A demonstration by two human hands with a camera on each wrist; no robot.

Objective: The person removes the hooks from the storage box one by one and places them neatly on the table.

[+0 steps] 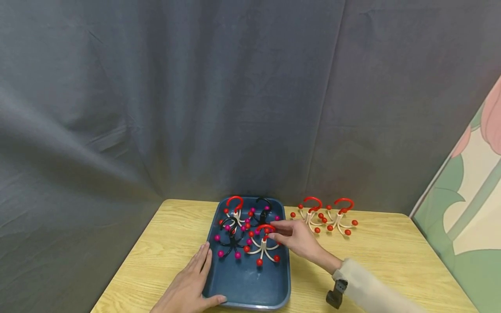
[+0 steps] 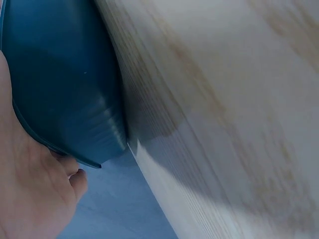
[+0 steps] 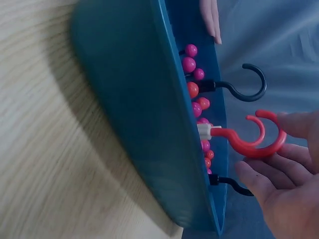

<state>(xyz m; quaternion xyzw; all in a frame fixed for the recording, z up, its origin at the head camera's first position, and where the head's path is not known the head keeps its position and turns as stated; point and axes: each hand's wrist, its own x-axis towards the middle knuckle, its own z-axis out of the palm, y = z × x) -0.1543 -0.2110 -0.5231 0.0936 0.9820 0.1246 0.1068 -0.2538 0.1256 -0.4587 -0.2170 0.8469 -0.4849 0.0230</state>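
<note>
right hand pinches white hanger by its red hook; hanger is inside blue tray, about 1 o'clock of tray's middle. left hand has straight fingers along tray's 8 o'clock side, thumb spread at 7. two black hangers and another white hanger in tray, 10 to 1 o'clock. two more white hangers on counter, tray's 2 o'clock.

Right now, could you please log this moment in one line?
Right hand: pinches red hook over tray | left hand: touches tray | two red-hooked hangers: on table
</note>
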